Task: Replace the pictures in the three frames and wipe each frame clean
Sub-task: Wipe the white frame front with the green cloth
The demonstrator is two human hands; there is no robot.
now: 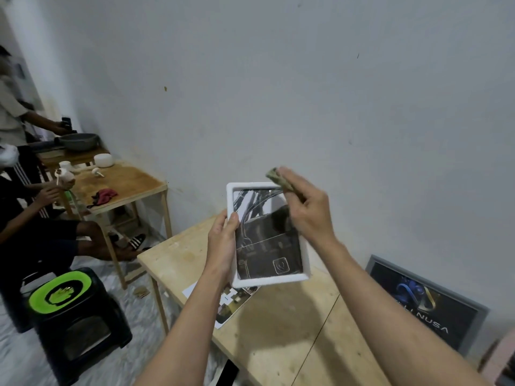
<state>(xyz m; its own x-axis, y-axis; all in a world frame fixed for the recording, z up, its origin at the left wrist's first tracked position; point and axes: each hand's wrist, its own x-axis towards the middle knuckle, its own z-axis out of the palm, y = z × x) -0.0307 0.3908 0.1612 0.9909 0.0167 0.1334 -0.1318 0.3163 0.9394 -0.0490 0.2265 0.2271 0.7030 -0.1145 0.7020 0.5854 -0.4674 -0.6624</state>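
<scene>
Left hand (pixel 223 240) grips the white picture frame (pixel 267 280) above the table (pixel 278 330); right hand (pixel 309 210) pinches a cloth (pixel 280 181) at its top corner.

Pale wall (pixel 278 79), marbled floor (pixel 16 358), 2 wood tables (pixel 278 330) (pixel 125 179), black/green stool (pixel 78 302).

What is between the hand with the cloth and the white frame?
Nothing visible. The right hand presses the cloth against the top right corner of the white frame, which the left hand holds up.
</scene>
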